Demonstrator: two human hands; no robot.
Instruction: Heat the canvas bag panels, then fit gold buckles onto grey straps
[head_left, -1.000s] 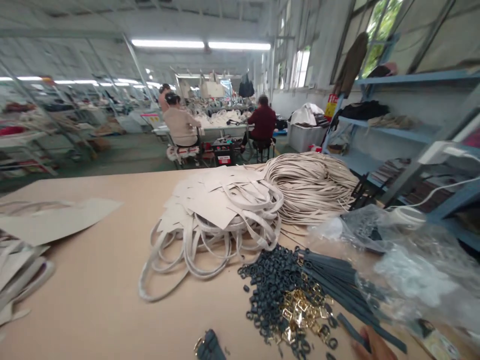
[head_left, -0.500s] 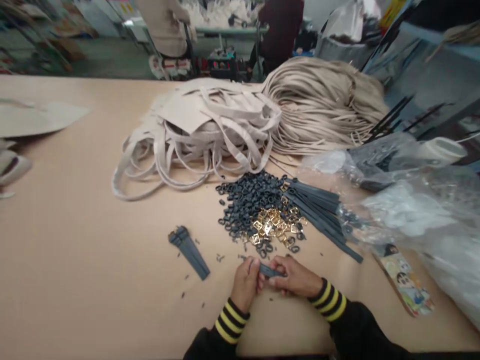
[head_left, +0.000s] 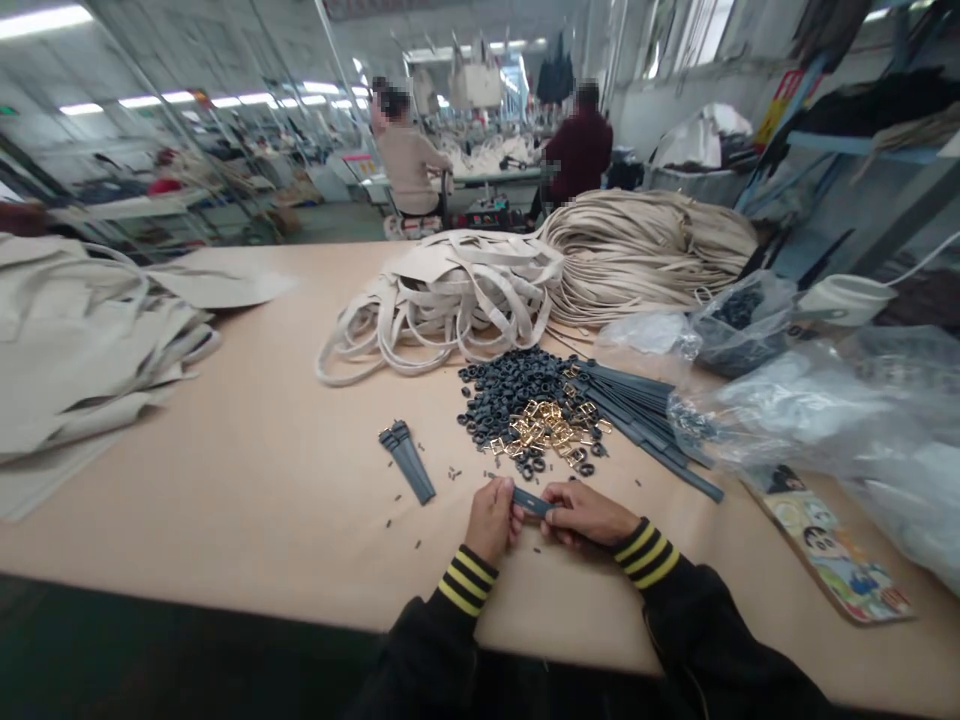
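**Short dark strap [head_left: 531, 502] held between left hand [head_left: 491, 522] and right hand [head_left: 591, 516]**

Pinching the strap's left end at lower centre of the frame, left thumb and fingers closed on it; gripping the right end likewise, right fingers curled in. Just above, on the bench [head_left: 285, 490]: a heap of small dark loops [head_left: 510, 385], with gold buckles [head_left: 551, 428] along the lower edge. Fanned out to the right: long dark strips [head_left: 641, 415]. Left of the hands: a few dark tapered pieces [head_left: 409, 468] side by side, apart from the heap. Across upper centre: pale looped handles [head_left: 450, 285] beside a thick bundle of beige cords [head_left: 637, 250]. Right side: clear plastic bags [head_left: 810, 400], a flat cartoon-printed object [head_left: 836, 560]. Left edge: pale flat pieces [head_left: 75, 340], piled.
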